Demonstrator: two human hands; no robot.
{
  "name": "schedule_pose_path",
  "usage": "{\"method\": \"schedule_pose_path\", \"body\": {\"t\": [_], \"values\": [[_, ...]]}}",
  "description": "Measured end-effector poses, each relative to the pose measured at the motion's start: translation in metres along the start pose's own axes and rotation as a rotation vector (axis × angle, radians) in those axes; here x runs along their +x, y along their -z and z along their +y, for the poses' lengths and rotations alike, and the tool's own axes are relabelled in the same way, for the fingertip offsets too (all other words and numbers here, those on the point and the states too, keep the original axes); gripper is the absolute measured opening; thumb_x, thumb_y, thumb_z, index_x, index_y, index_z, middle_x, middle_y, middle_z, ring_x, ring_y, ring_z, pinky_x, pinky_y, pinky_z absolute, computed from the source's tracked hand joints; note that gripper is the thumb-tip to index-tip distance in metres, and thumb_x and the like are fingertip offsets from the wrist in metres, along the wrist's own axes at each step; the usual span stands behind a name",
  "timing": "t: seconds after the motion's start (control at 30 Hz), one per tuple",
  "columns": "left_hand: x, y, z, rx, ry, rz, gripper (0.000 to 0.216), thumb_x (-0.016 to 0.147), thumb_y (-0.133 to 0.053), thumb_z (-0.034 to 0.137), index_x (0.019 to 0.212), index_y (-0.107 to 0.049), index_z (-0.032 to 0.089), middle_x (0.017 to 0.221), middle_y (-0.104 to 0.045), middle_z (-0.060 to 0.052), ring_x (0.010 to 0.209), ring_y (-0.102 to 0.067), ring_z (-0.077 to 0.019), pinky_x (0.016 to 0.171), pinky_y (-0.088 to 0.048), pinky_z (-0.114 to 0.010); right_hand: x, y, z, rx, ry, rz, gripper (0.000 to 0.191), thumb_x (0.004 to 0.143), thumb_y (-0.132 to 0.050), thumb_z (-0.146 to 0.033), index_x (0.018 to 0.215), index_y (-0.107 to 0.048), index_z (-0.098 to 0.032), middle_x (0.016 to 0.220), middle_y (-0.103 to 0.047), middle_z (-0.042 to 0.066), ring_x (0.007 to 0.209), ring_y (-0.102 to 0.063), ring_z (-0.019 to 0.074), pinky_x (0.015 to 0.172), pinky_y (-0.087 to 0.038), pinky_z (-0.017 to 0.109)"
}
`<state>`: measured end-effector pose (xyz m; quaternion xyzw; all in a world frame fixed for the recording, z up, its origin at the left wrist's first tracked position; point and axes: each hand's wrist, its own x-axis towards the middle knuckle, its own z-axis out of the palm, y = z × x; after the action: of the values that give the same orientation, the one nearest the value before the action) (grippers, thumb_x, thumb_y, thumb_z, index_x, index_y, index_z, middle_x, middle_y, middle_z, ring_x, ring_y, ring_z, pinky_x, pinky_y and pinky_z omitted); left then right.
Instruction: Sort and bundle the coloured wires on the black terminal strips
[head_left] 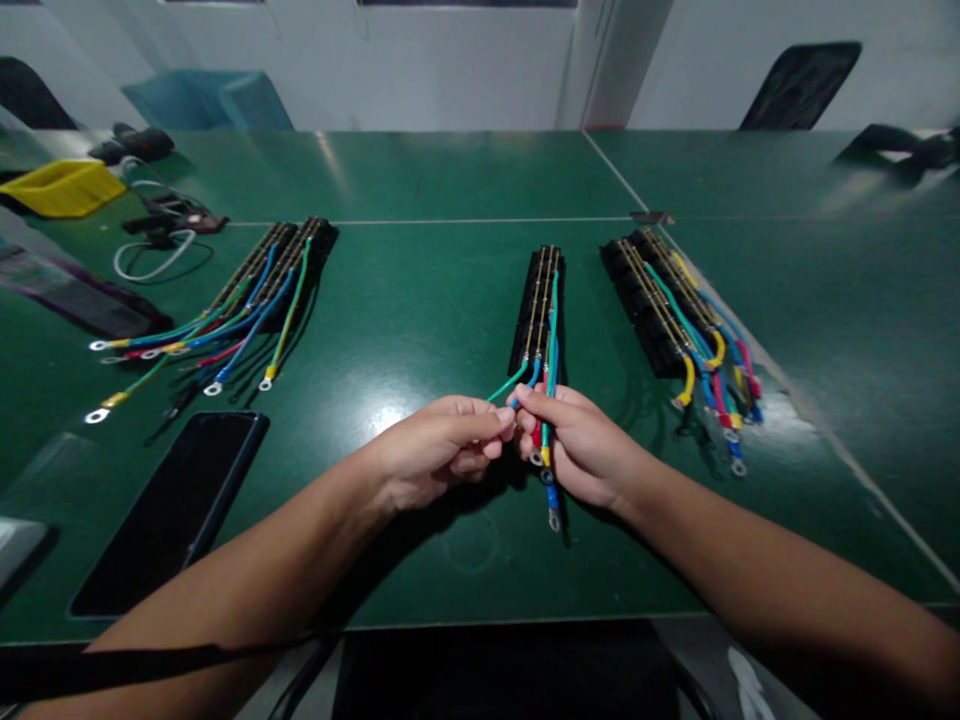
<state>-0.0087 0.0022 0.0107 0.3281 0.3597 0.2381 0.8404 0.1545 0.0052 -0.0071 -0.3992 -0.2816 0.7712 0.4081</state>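
A black terminal strip with brass-coloured bars lies in front of me on the green table, with coloured wires coming off its near end. My left hand is closed, thumb against forefinger, where a green wire runs in behind its fingers. My right hand is curled round the other wires, red, blue and green, close below the strip. Ring lugs on their ends hang out under that hand. Both hands' fingertips almost meet by a short blue wire; its end is hidden.
More wired strips lie at left and right, their lugs pointing towards me. A dark phone rests at front left. Behind it are a plastic bag, a white cable and a yellow bin. The table's front edge is near me.
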Motion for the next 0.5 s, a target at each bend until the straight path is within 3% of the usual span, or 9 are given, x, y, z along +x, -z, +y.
{"method": "schedule_pose_path", "body": {"t": [0.27, 0.5], "values": [[0.0001, -0.0023, 0.0016, 0.047, -0.014, 0.017, 0.021, 0.083, -0.062, 0.031, 0.083, -0.064, 0.01, 0.068, -0.06, 0.0, 0.044, -0.047, -0.0017, 0.042, -0.03, -0.013, -0.0002, -0.0007, -0.0007, -0.014, -0.002, 0.004, 0.027, 0.088, -0.056, -0.023, 0.064, -0.05, -0.015, 0.051, -0.05, -0.002, 0.044, -0.047, 0.0065, 0.045, -0.036, 0.019], [-0.0009, -0.0009, 0.0004, 0.079, -0.009, 0.025, 0.023, 0.084, -0.062, 0.033, 0.084, -0.065, 0.01, 0.067, -0.06, 0.0, 0.042, -0.046, -0.0014, 0.04, -0.026, -0.013, -0.0009, -0.0021, -0.0022, -0.025, -0.007, 0.027, 0.027, 0.089, -0.054, -0.022, 0.064, -0.049, -0.015, 0.05, -0.049, -0.003, 0.043, -0.046, 0.0061, 0.045, -0.035, 0.019]]}}
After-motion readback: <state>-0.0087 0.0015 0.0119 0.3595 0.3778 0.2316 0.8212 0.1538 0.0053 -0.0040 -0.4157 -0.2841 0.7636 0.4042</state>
